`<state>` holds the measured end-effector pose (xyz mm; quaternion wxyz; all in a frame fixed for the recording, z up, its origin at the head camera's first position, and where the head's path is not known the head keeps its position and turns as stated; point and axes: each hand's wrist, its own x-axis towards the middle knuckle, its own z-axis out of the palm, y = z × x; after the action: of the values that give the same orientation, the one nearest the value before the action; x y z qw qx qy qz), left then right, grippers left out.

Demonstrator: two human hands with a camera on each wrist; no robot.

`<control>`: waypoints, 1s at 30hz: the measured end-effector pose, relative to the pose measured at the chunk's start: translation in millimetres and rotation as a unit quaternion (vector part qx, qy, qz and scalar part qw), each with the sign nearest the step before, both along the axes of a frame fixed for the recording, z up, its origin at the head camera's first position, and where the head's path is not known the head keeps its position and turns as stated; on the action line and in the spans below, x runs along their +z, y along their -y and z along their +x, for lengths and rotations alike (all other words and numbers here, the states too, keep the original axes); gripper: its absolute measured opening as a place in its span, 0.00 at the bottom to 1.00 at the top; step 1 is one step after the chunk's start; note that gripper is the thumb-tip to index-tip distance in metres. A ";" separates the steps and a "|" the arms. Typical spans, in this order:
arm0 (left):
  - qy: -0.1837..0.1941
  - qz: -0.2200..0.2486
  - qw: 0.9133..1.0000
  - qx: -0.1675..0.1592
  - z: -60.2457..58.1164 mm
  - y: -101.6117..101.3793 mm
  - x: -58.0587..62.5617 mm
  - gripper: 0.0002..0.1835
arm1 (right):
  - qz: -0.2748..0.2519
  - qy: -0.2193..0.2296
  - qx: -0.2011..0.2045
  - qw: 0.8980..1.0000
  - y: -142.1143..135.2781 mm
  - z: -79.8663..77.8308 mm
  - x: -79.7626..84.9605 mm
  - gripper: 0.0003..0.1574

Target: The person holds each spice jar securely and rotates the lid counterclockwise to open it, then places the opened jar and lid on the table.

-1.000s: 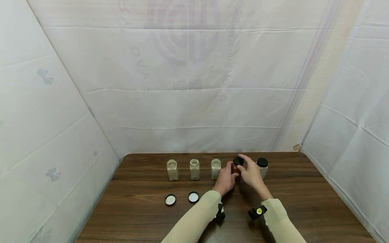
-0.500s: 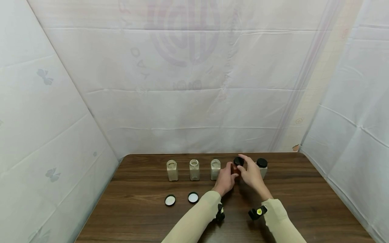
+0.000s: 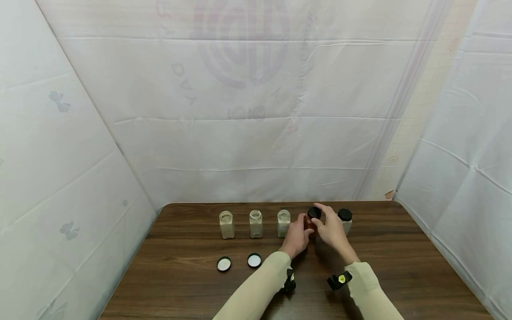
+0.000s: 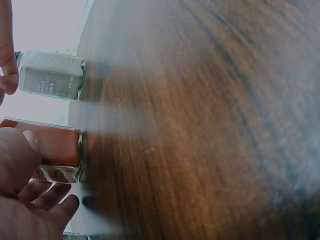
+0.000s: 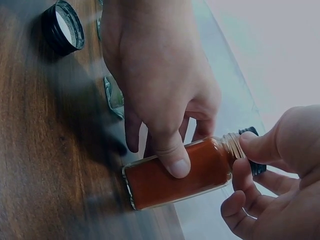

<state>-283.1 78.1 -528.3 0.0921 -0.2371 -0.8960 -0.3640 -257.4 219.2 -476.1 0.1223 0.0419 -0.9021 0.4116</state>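
Note:
A square glass spice jar [image 5: 170, 172] of red-brown powder stands upright on the table. My left hand [image 3: 296, 237] grips its body, thumb on the near side and fingers behind. The black lid [image 3: 314, 213] sits at the jar's mouth, and my right hand [image 3: 332, 230] pinches it between thumb and fingers. Bare glass thread [image 5: 233, 146] shows below the lid in the right wrist view. Just right of my right hand is a jar of pale grey powder [image 4: 52, 75] with a black lid [image 3: 345, 214], partly hidden by that hand.
Left of my hands, three uncapped jars stand in a row: a left one [image 3: 226, 226], a middle one [image 3: 256, 224] and a right one [image 3: 283, 223]. Two upturned black lids, one [image 3: 224, 264] and another [image 3: 254, 260], lie before them. White sheeting [image 3: 256, 146] borders the wooden table [image 3: 180, 284].

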 end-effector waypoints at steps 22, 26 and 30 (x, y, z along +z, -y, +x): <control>0.011 -0.004 1.000 -0.006 -0.8 1.3 0.5 0.19 | 0.030 -0.038 -0.010 0.999 -7.2 4.7 6.3 0.35; 0.024 -0.002 1.000 -0.007 -1.3 0.5 2.0 0.20 | 0.040 -0.043 -0.011 0.998 -8.6 5.1 7.7 0.34; 0.040 -0.005 0.999 -0.010 -1.4 0.5 3.6 0.21 | 0.045 -0.037 -0.012 0.998 -10.9 5.8 9.3 0.33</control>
<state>-284.6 77.6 -524.8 0.0514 -0.2316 -0.8985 -0.3693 -251.6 230.1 -466.7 0.1586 0.0521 -0.9148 0.3677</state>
